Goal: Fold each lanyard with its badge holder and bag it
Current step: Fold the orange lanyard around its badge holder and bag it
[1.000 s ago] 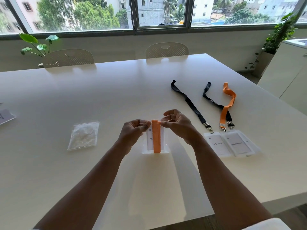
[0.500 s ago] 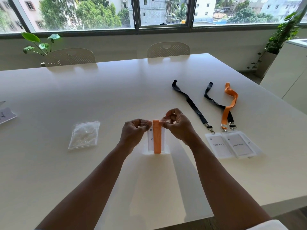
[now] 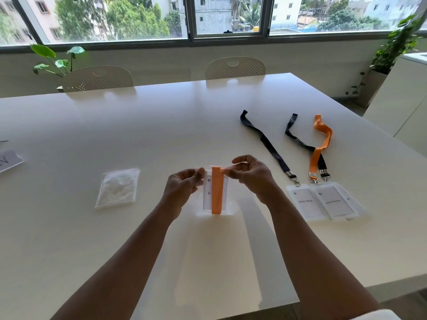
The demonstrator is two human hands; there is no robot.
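A clear bag (image 3: 231, 210) stands upright on the table in front of me. Inside it are a badge holder (image 3: 208, 197) and a folded orange lanyard (image 3: 217, 191) laid down its middle. My left hand (image 3: 182, 188) pinches the bag's top left edge. My right hand (image 3: 251, 175) pinches the top right edge. Both hands hold the bag's mouth between thumb and fingers. To the right lie two black lanyards (image 3: 265, 140) (image 3: 300, 139) and an orange lanyard (image 3: 320, 146), each clipped to a flat badge holder (image 3: 305, 202).
A stack of empty clear bags (image 3: 117, 188) lies left of my hands. A paper sheet (image 3: 8, 160) sits at the left edge. Two chairs (image 3: 234, 68) stand behind the white table (image 3: 138, 125). A cabinet (image 3: 402, 95) and plants are at the right.
My hands have shifted slightly along the top edge of the bag; the bag with the holder and orange lanyard stays upright in the same spot.
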